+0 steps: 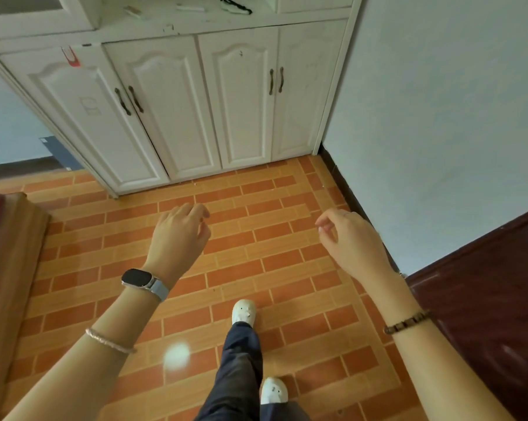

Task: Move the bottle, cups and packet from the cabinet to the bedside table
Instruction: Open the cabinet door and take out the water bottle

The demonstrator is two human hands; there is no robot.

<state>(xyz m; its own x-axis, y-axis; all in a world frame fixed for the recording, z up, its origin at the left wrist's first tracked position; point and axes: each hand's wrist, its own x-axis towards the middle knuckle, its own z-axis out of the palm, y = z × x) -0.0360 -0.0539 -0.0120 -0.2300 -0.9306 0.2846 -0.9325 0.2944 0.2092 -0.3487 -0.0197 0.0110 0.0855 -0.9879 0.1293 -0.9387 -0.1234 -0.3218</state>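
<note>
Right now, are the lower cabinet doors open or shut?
Shut: all four doors lie flush with the cabinet front, and neither hand touches a handle.

The white cabinet [196,95] stands on the orange brick-patterned tile floor [256,253] with its four lower doors closed, and on its open shelf [153,16] lie a black cord [236,4], a white stick-like item [190,8] and a small pale object [132,11].

Soft, even daylight, fairly bright, with faint shadows. A round glare spot sits on the floor [176,356] below the left hand [177,235]. Wide-angle bending curves the cabinet [196,101] edges; fingertips slightly blurred.
</note>
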